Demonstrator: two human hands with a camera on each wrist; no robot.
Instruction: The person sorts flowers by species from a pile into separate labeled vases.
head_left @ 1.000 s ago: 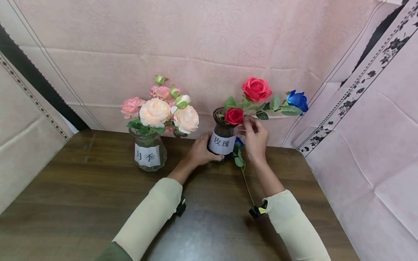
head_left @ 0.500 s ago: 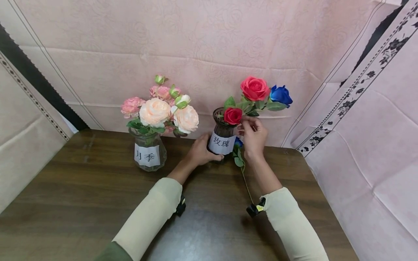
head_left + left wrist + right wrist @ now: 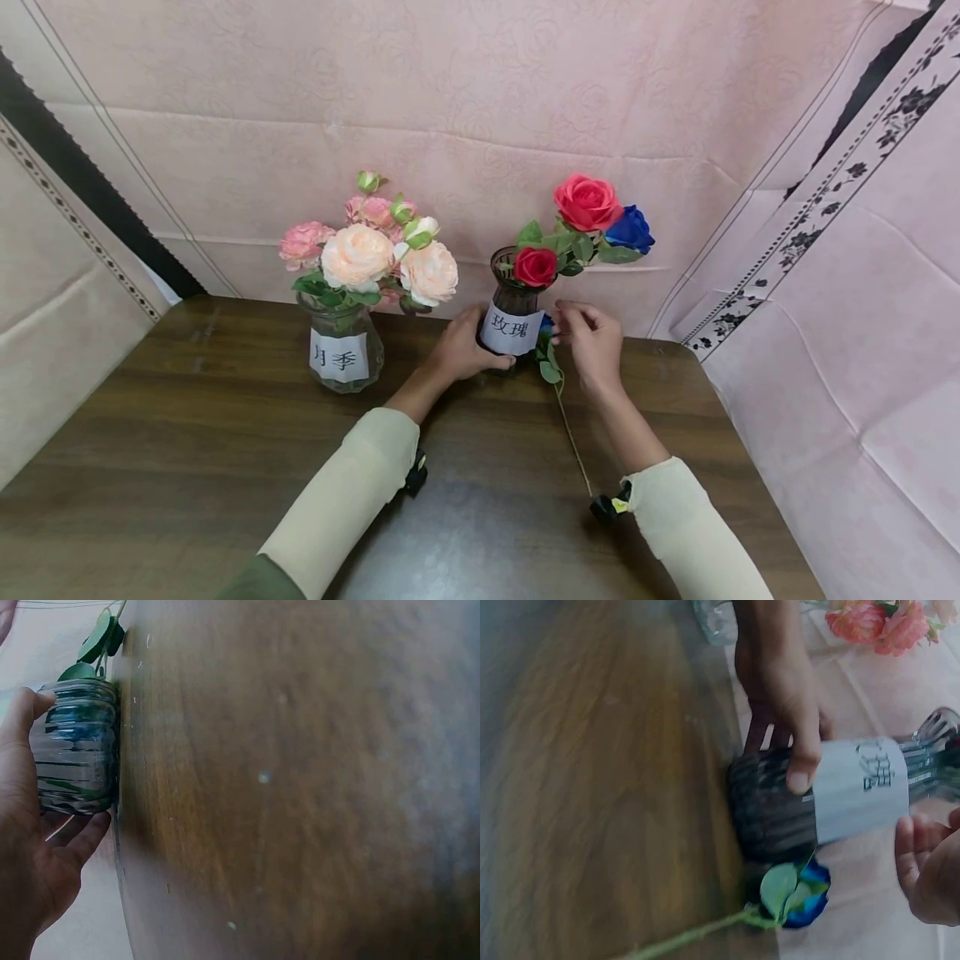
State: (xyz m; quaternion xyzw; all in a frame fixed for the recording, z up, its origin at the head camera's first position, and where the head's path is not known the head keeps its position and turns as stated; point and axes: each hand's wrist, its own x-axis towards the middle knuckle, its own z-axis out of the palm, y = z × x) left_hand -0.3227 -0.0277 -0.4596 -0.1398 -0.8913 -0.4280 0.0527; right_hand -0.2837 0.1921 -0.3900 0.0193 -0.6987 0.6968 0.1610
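Note:
A dark ribbed glass vase with a white paper label stands on the table, and my left hand grips its lower part. In the left wrist view, the fingers and thumb of that hand wrap the vase base. Two red roses and a blue rose lean rightward out of it. Just right of the vase, my right hand hovers with loosely bent fingers and nothing visible in them. Beneath it lies another blue rose, its stem toward the table's front.
To the left stands a clear glass vase with a paper label, full of pink and cream flowers. The wooden table ends against a pale pink cloth wall, with more cloth panels on both sides.
The upper blue rose has moved left, close against the larger red rose. My right hand has come away from the stems, moving slightly down. My left hand stays on the vase.

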